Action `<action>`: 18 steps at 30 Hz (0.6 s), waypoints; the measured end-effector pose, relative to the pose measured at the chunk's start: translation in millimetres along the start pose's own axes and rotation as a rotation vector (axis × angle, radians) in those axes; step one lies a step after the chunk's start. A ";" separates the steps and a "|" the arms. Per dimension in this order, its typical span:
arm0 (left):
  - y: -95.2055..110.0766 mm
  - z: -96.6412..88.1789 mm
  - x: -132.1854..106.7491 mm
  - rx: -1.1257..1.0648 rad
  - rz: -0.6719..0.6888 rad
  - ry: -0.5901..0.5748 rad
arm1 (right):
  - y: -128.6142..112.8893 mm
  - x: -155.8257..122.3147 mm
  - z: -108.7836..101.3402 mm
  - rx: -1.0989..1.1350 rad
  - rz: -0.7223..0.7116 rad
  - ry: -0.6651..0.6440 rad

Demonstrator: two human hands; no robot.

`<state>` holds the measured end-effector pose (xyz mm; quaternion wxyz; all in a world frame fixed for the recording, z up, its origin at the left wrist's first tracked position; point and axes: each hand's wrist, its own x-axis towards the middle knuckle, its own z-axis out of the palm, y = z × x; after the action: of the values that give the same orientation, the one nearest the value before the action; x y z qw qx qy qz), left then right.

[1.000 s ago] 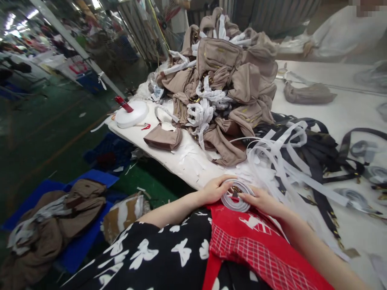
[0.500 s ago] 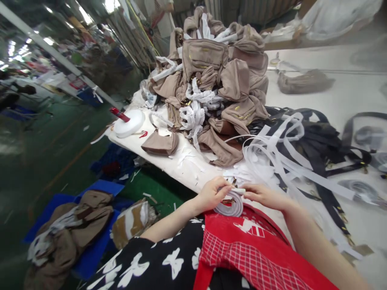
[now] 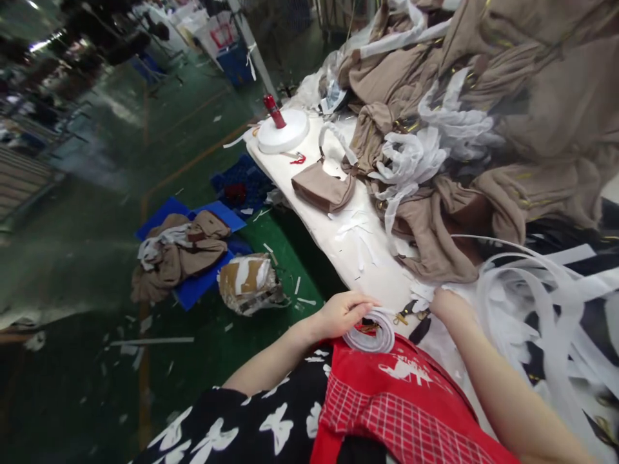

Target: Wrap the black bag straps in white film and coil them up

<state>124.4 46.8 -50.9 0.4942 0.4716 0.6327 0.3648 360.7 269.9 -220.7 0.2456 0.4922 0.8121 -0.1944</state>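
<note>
My left hand [image 3: 345, 312] is closed on a coiled strap [image 3: 384, 338], rolled in pale white material, at the front of the red apron. A bit of gold-coloured metal shows inside the coil. To the right, at the table edge, my right hand [image 3: 449, 306] reaches down among white paper scraps [image 3: 422, 293]; its fingers are hidden from view. Between the hands lies a dark strap end with a gold clip [image 3: 400, 318]. Loose white strips [image 3: 512, 283] curl beside my right forearm.
Brown fabric bags [image 3: 435, 219] are heaped on the white table [image 3: 333, 241]. A small brown bag [image 3: 324, 187] lies near its left edge, with a white tape roll [image 3: 285, 132] at the corner. On the green floor are a wrapped bundle [image 3: 249, 280] and a blue sheet [image 3: 193, 293] under brown fabric.
My right hand has left the coiled strap and moved right, down to the paper scraps. My left hand still holds the coil. The view has swung left and down, showing more floor.
</note>
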 end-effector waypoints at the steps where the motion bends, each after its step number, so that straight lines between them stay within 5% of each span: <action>1: -2.2 -3.3 -1.2 -0.033 -0.006 0.004 | -1.5 2.9 2.5 -0.027 -0.006 -0.012; 7: -5.2 -8.3 11.5 -0.227 -0.064 -0.084 | 8.9 3.0 9.8 -0.088 -0.022 -0.020; 18: 16.7 12.7 48.5 -0.190 -0.109 -0.197 | 9.8 -24.4 25.3 0.017 0.002 0.068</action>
<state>137.5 98.0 -52.1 0.6153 0.4211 0.5684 0.3478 384.4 242.9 -227.3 0.2138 0.5015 0.8179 -0.1841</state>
